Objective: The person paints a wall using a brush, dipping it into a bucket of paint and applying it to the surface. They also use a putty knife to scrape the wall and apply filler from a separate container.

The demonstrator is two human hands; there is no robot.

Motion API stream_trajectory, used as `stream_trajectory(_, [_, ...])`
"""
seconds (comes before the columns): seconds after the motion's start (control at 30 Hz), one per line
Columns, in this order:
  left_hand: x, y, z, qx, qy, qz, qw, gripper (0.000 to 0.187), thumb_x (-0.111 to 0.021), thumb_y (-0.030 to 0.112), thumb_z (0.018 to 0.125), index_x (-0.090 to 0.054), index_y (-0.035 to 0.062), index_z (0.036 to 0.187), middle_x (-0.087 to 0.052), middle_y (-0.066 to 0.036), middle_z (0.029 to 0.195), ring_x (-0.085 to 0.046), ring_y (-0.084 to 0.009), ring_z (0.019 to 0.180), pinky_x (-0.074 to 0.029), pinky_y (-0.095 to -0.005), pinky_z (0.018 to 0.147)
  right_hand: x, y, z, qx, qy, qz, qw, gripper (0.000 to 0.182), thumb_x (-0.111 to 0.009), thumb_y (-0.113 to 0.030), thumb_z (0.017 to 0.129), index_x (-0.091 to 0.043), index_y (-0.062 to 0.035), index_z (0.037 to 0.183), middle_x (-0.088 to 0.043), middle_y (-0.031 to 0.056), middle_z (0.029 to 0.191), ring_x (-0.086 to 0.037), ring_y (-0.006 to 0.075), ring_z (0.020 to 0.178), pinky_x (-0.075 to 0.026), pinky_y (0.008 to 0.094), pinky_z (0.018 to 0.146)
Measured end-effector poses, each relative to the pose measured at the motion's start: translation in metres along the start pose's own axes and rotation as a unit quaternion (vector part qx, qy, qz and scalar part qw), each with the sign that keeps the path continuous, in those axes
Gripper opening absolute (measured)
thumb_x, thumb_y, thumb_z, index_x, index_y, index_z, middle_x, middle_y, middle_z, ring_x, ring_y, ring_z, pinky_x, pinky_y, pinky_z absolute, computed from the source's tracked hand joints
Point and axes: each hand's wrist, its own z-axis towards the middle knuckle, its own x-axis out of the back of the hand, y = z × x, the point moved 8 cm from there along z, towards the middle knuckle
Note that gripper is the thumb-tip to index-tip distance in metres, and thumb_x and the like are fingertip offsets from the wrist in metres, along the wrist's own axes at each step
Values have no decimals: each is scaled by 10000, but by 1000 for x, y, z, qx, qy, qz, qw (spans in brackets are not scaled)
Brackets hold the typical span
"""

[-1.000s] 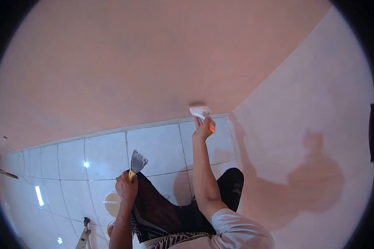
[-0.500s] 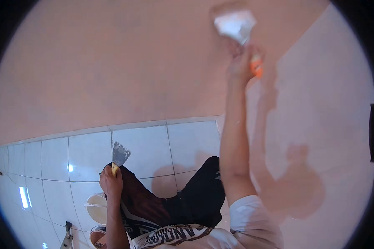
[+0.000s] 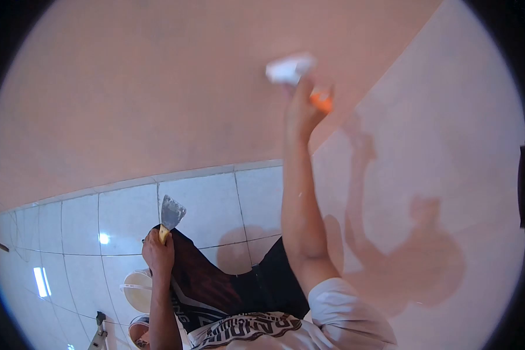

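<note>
My right hand [image 3: 304,111] is raised in front of the pinkish wall [image 3: 157,93], closed around the orange handle of a broad putty knife [image 3: 290,68]. Its wide pale blade is smeared by motion and lies flat-looking over the wall surface. Lower down, at my knee, my left hand [image 3: 158,251] grips a second, narrower putty knife [image 3: 173,212] by its yellowish handle. That blade points up and away from me, grey and spotted with white residue.
White floor tiles [image 3: 201,198] meet the wall below. By my left forearm stand a white bucket [image 3: 137,291] and a smaller container [image 3: 139,331] with reddish-brown inside. Left of them is a metal object with a black end [image 3: 99,329]. A side wall [image 3: 437,146] rises at right.
My right hand and its putty knife have moved left and down across the wall, and the blade has tilted. My left hand stays nearly in place with its knife.
</note>
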Motion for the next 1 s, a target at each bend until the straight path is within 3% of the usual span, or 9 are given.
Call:
stream_trajectory(0.07, [1,0,2,8,0,-2,1000,244,-689,201,773,-531,25,832,-604,-183,770,-592,-393,757,-456,-486,667,-41,-65,32,49,-57,146,986,147,-562,-39,893,-431,-38,960,-547,105,1015,-634,208,854,-601,344,706])
stream_trajectory(0.17, [-1,1,-2,13,5,6,1000,246,-690,203,773,-535,25,842,-606,-184,775,-593,-392,761,-457,-485,672,-60,-104,45,80,-84,201,973,255,-563,-82,883,-377,2,1036,-541,177,1022,-655,275,841,-607,421,698])
stream_trajectory(0.2, [-3,1,-2,13,8,9,1000,246,-689,203,773,-536,25,845,-606,-185,776,-593,-393,762,-458,-484,673,-51,-80,55,100,-129,163,973,263,-569,-101,889,-371,-31,1047,-532,154,1022,-647,263,859,-603,446,700])
stream_trajectory(0.4, [-8,-3,-3,28,5,22,999,257,-690,211,774,-536,22,854,-606,-191,786,-591,-394,775,-457,-483,676,87,158,-62,-155,21,112,981,234,-575,-128,905,-398,-99,1055,-500,113,1078,-629,253,919,-588,473,727])
stream_trajectory(0.5, [-11,-6,-3,34,-2,22,999,267,-692,218,774,-538,16,857,-608,-194,793,-591,-395,774,-454,-486,676,156,233,-148,-289,98,13,952,150,-540,-89,902,-438,-88,1012,-541,109,1048,-646,272,899,-592,455,725])
stream_trajectory(0.6, [-7,-2,0,15,-1,22,1000,263,-689,215,780,-535,16,853,-608,-195,792,-589,-396,771,-450,-490,672,172,247,-158,-345,155,-53,924,138,-543,-83,900,-451,-81,1003,-558,114,1027,-629,255,912,-595,439,718])
stream_trajectory(0.73, [-8,-3,-2,29,0,24,999,265,-686,223,787,-529,17,844,-605,-198,786,-590,-401,767,-448,-494,671,84,139,-49,-122,40,-44,991,198,-578,-72,886,-444,-38,1028,-550,120,1020,-624,244,914,-611,386,698])
stream_trajectory(0.87, [-10,-5,-3,34,-4,22,999,278,-682,237,793,-526,13,844,-604,-204,785,-587,-411,759,-448,-497,670,6,-15,21,3,-21,160,987,207,-558,-82,899,-402,-44,1029,-524,124,1026,-642,244,863,-604,400,705])
stream_trajectory(1.0, [-8,-6,-4,33,2,14,999,281,-676,240,799,-524,8,845,-602,-208,782,-582,-420,755,-445,-502,667,14,14,46,-11,-16,223,975,284,-587,-158,897,-366,-69,1053,-513,124,1037,-652,265,837,-590,445,735])
